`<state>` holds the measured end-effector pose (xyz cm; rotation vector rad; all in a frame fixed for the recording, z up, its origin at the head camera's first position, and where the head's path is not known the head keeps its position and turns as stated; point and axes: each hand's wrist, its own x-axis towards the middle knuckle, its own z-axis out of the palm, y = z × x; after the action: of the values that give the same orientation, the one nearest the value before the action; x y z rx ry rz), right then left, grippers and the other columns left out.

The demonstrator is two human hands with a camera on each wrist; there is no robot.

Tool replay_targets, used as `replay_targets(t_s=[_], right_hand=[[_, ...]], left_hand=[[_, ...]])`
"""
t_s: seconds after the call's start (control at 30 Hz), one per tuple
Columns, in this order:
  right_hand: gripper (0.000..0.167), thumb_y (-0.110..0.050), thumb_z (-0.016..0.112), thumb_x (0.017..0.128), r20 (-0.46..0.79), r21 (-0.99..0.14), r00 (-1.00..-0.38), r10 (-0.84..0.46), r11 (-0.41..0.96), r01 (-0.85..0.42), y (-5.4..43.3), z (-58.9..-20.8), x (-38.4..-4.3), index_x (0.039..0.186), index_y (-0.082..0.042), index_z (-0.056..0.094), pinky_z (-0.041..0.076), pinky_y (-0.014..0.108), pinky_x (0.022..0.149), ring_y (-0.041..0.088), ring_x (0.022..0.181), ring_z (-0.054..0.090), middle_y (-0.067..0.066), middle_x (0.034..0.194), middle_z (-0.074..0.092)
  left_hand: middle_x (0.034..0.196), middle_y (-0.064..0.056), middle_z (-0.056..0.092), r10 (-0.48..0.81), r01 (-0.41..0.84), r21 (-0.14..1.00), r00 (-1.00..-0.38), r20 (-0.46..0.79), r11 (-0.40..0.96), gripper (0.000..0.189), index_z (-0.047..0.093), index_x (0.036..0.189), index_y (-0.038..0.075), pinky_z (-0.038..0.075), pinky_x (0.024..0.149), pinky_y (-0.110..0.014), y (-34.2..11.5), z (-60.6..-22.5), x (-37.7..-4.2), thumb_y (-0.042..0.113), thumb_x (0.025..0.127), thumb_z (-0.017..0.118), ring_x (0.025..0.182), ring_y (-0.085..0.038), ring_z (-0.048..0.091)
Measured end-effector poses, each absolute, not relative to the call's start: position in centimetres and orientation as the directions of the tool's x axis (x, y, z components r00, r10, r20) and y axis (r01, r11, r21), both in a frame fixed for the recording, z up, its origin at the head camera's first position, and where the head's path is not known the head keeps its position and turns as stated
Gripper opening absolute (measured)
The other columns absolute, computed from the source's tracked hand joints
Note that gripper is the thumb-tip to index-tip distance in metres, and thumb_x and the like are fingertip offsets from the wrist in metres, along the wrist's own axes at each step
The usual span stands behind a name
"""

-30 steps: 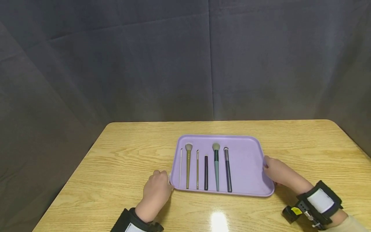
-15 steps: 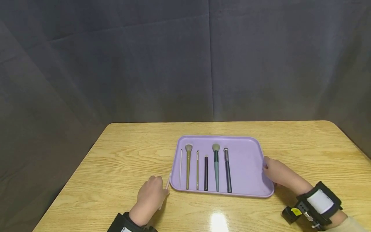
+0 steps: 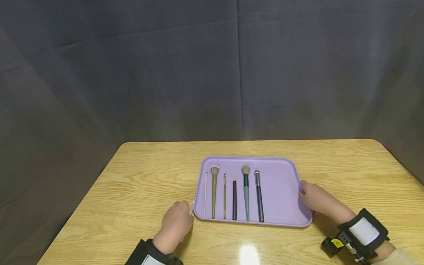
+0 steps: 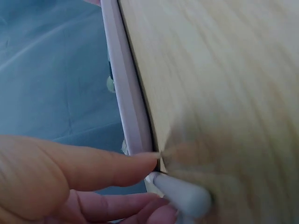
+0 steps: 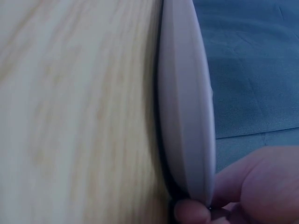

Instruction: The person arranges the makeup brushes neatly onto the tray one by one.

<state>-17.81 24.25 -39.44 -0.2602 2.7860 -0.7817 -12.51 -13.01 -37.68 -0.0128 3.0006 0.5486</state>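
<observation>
A lilac tray (image 3: 279, 191) lies on the table with several makeup brushes in a row across its left and middle part. The brushes include an olive-handled brush (image 3: 214, 195), a short black one (image 3: 234, 200), a teal one (image 3: 246, 195) and a dark-handled one (image 3: 260, 198). My left hand (image 3: 178, 219) is just off the tray's front left corner, its fingers around a thin pale stick (image 3: 191, 208). In the left wrist view the stick's rounded white end (image 4: 190, 198) points at the table. My right hand (image 3: 314, 197) grips the tray's right edge, fingers partly hidden.
The wooden table (image 3: 139, 176) extends around the tray on all sides. Dark grey cloth (image 3: 179, 81) hangs behind the table and at both sides.
My left hand has drawn back a little from the tray's front left corner, bringing the pale stick with it. My right hand has kept its grip; tray and brushes have not moved.
</observation>
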Motion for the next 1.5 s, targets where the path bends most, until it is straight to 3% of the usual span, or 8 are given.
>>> replay_targets(t_s=[0.2,0.4,0.7,0.9,1.17,1.5], right_hand=[[0.04,-0.003,0.041,0.097,-0.181,-0.521,-0.956,-0.232,0.847,-0.107,24.2,-39.5,-17.8,0.124,0.025,0.035,0.043,0.031,0.04,0.017,0.044,0.047,0.01,0.067,0.047],[0.036,-0.003,0.04,0.097,-0.184,-0.522,-0.955,-0.231,0.847,-0.105,24.3,-39.5,-17.9,0.121,0.024,0.038,0.043,0.031,0.04,0.018,0.044,0.047,0.011,0.068,0.047],[0.045,-0.003,0.039,0.097,-0.194,-0.518,-0.951,-0.24,0.849,-0.108,24.2,-39.4,-17.9,0.128,0.028,0.029,0.042,0.03,0.039,0.016,0.042,0.046,0.011,0.068,0.048],[0.04,-0.003,0.04,0.096,-0.187,-0.523,-0.953,-0.239,0.846,-0.109,24.3,-39.4,-17.9,0.125,0.025,0.035,0.042,0.029,0.039,0.016,0.042,0.047,0.01,0.066,0.047],[0.042,-0.003,0.039,0.097,-0.187,-0.52,-0.953,-0.24,0.847,-0.112,24.3,-39.4,-17.9,0.127,0.026,0.032,0.042,0.029,0.04,0.016,0.042,0.046,0.009,0.065,0.047],[0.036,-0.003,0.04,0.097,-0.188,-0.517,-0.954,-0.234,0.849,-0.106,24.3,-39.4,-17.9,0.121,0.024,0.038,0.043,0.03,0.04,0.017,0.044,0.047,0.01,0.067,0.048]], left_hand=[[0.069,-0.014,0.06,0.023,0.004,0.367,-0.999,-0.049,0.93,0.007,0.064,0.077,-0.006,0.047,0.048,-0.032,-12.4,-37.9,-12.8,-0.01,0.082,0.06,0.057,-0.019,0.053],[0.066,-0.01,0.059,0.051,0.052,0.36,-0.999,0.013,0.932,0.017,0.062,0.07,0.0,0.047,0.048,-0.034,-12.2,-37.9,-13.1,-0.003,0.087,0.06,0.056,-0.017,0.052],[0.065,-0.012,0.057,-0.005,-0.012,0.411,-1.0,-0.018,0.912,0.016,0.06,0.071,-0.002,0.045,0.046,-0.033,-12.2,-38.1,-13.3,0.0,0.086,0.063,0.055,-0.02,0.052],[0.061,-0.01,0.049,-0.032,-0.061,0.447,-0.997,-0.072,0.892,0.008,0.059,0.078,-0.009,0.041,0.037,-0.025,-12.3,-38.0,-13.3,-0.006,0.085,0.059,0.042,-0.016,0.053],[0.058,-0.004,0.045,-0.05,-0.078,0.479,-0.996,-0.071,0.874,0.021,0.051,0.065,0.003,0.038,0.039,-0.021,-12.6,-37.8,-13.2,-0.004,0.083,0.06,0.046,-0.013,0.046],[0.06,-0.005,0.048,-0.047,-0.058,0.497,-0.998,-0.035,0.866,0.008,0.058,0.075,-0.002,0.038,0.039,-0.024,-12.1,-37.1,-13.1,-0.004,0.082,0.061,0.046,-0.014,0.046]])
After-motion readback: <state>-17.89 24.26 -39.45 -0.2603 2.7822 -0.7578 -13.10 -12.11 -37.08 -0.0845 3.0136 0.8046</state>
